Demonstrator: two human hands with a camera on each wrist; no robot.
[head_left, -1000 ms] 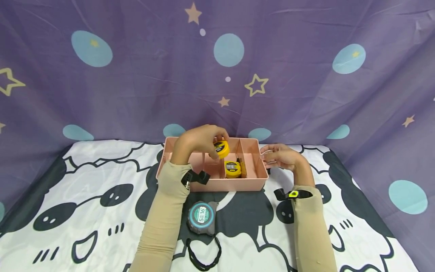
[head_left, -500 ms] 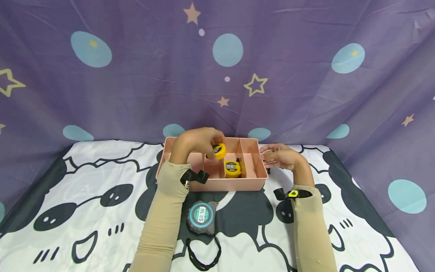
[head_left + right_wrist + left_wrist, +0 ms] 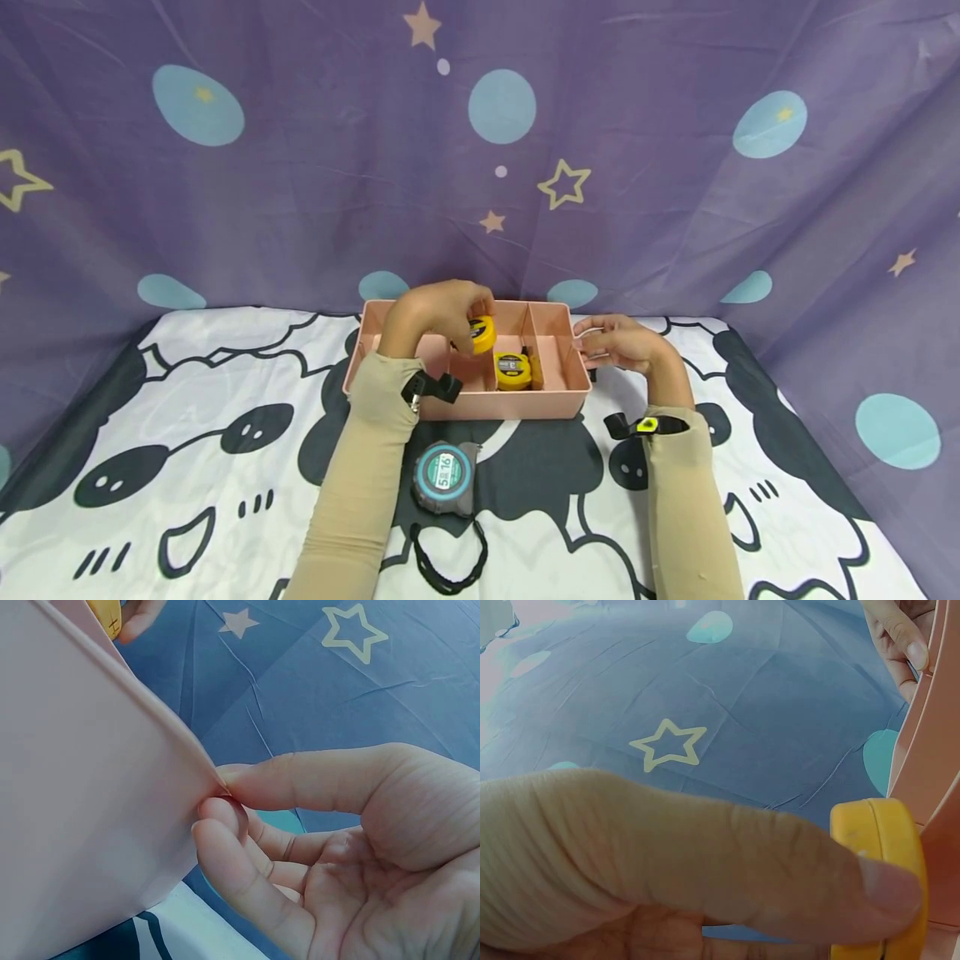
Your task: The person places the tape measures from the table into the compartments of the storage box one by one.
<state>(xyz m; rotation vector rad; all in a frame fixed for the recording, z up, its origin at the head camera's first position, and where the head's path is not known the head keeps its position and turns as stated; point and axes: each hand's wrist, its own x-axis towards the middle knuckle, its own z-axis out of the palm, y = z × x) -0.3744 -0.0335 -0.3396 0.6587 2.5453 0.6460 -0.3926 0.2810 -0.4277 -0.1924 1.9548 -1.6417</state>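
My left hand holds a yellow tape measure above the middle of a pink divided box. In the left wrist view the thumb presses against the side of that yellow tape measure; the other fingers are mostly hidden. Another yellow tape measure lies inside the box, in a compartment right of centre. At the box's right end, my right hand pinches the wall's rim between thumb and fingers, as the right wrist view shows of the box wall.
A larger grey tape measure with a teal ring lies in front of the box, its black wrist strap trailing toward me. Box dividers stand between the compartments. A purple curtain hangs behind the patterned cloth.
My left hand has moved slightly left and a little lower with the yellow tape measure, mostly in the first half second. The right hand keeps its place at the box's rim.
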